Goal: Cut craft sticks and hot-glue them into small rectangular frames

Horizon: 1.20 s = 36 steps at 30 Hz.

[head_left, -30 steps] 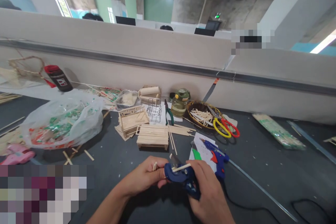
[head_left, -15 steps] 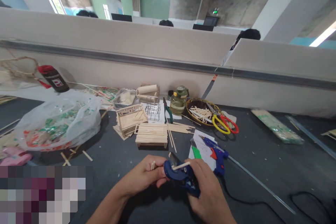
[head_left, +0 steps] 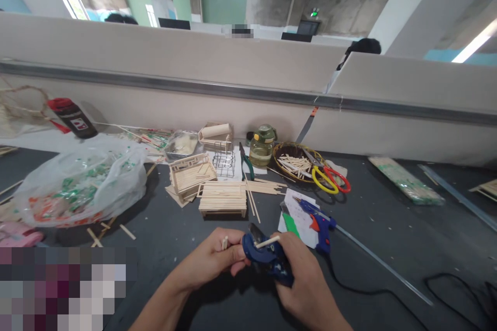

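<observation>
My right hand (head_left: 301, 274) is wrapped round a blue hand cutter (head_left: 267, 261) with a dark blade, held above the desk. A short pale wooden stick (head_left: 268, 241) lies across the cutter's head, its far end by my right thumb. My left hand (head_left: 221, 256) is closed on a few short wooden sticks (head_left: 224, 242), their ends poking up between the fingers. Its fingertips meet the cutter's curved jaw. Just beyond the hands stands a small slatted stick bench (head_left: 223, 199), with another stick-built piece (head_left: 192, 173) behind it.
A blue glue gun (head_left: 318, 222) with a long clear glue stick lies right, its black cord trailing forward. Scissors (head_left: 330, 180) rest at a basket (head_left: 277, 163) of cut sticks. Pliers (head_left: 246, 163), a green-lidded bottle (head_left: 262, 147) and a plastic bag (head_left: 128, 170) of scraps are also about.
The view has shifted slightly. Both hands keep nearly the same pose, with the cutter and the sticks still held; the cutter's blade is tilted a little differently.
</observation>
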Available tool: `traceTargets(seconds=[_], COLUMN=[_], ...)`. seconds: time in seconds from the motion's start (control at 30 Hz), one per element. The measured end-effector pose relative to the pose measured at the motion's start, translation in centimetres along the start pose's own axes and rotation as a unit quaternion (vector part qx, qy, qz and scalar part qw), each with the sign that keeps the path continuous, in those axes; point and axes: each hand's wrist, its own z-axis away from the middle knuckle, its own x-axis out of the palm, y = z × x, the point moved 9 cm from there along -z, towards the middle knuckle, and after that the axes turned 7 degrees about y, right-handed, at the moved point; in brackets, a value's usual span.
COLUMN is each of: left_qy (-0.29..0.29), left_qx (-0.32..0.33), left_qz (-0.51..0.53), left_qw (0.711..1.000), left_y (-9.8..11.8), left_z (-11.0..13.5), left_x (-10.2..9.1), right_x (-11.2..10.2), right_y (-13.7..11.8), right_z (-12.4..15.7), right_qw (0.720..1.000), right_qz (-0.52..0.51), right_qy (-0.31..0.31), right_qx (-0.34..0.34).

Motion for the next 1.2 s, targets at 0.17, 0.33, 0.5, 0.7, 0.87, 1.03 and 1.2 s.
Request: traceTargets(seconds=[0.17, 0.33, 0.5, 0.7, 0.87, 1.03, 1.2], left_qy=[0.002, 0.0, -0.009, -0.019, -0.015, -0.012, -0.013], left_qx=[0.004, 0.002, 0.01, -0.012, -0.054, -0.061, -0.075], left_qz=[0.005, -0.002, 0.012, 0.018, 0.021, 0.067, 0.106], left_qw=[1.0, 1.0, 1.0, 1.0, 0.998, 0.996, 0.991], left_y=[0.1, 0.3, 0.5, -0.4, -1.1, -1.3, -1.7], left_z=[0.0, 0.0, 0.0, 0.2, 0.5, 0.3, 0.2], left_x=[-0.1, -0.1, 0.0, -0.5, -1.0, -0.8, -0.5], right_x=[0.4, 0.8, 1.1, 1.7, 2.5, 2.7, 2.5], right_y=[0.3, 0.5, 0.3, 0.1, 0.2, 0.7, 1.0], right_z=[0.0, 0.2, 0.2, 0.0, 0.0, 0.0, 0.0], right_qw=[1.0, 0.999, 0.998, 0.994, 0.989, 0.987, 0.987], right_qz=[-0.016, -0.025, -0.049, -0.084, -0.106, -0.11, -0.106], right_qy=[-0.017, -0.031, -0.043, -0.058, -0.079, -0.076, -0.067], right_qx=[0.018, 0.021, 0.026, 0.05, 0.071, 0.091, 0.098])
